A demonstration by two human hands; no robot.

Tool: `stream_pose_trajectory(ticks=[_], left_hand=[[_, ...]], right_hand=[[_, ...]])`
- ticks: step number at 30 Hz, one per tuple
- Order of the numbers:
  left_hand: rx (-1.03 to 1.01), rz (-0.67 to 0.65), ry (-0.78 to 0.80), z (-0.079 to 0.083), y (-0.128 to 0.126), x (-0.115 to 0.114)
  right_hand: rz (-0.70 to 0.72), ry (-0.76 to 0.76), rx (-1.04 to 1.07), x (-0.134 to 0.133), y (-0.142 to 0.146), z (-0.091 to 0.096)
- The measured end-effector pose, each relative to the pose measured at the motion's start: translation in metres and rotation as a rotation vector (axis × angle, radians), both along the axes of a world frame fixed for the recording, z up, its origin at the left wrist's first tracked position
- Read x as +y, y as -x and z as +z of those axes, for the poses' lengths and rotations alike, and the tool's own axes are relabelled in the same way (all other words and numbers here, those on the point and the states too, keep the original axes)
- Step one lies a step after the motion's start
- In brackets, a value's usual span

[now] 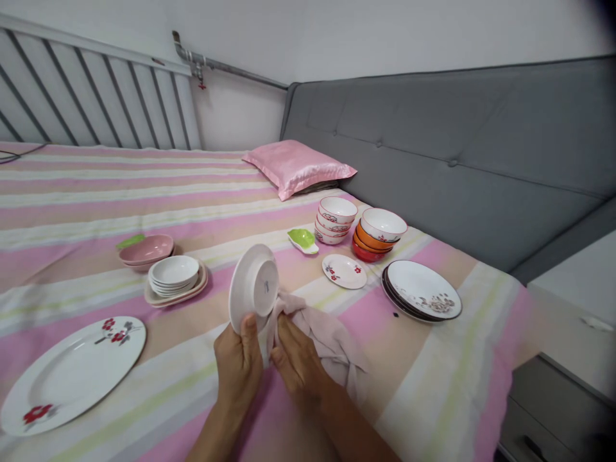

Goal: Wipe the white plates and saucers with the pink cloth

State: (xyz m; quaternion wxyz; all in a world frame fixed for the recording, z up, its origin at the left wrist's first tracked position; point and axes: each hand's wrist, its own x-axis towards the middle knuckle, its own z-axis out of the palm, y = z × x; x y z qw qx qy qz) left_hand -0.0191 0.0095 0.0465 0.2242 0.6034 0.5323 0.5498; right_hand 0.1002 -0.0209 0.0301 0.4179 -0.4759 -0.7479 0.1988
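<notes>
My left hand (239, 359) grips the rim of a small white plate (244, 285), which is tipped up so its underside with a raised foot ring faces me. In my right hand (301, 359) is a pale pink cloth (332, 340), pressed against the plate's right edge; the rest of the cloth trails onto the bed. Behind the hands lie a small flowered plate (344, 271) and a green leaf-shaped dish (303, 240). Off to the left, a large oval platter (72, 378) with red flowers lies flat.
Stacked white bowls (337, 221), orange and white bowls (380, 234) and dark-rimmed plates (423, 290) stand at right. Small white dishes (174, 273) and pink bowls (147, 250) sit left. A pink pillow (298, 165) rests by the grey headboard (433, 128); a nightstand (572, 321) is right.
</notes>
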Motion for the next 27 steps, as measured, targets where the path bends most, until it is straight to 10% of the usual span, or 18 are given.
stream_pose_trajectory(ticks=[7,27], left_hand=[[-0.396,-0.112,0.24,-0.006,-0.003,0.006],[-0.654,-0.341,0.419,-0.01,-0.009,0.006]], right_hand=[[0.018,-0.069,-0.056,0.0,0.006,-0.001],[0.052,-0.141,-0.124,-0.006,0.013,0.01]])
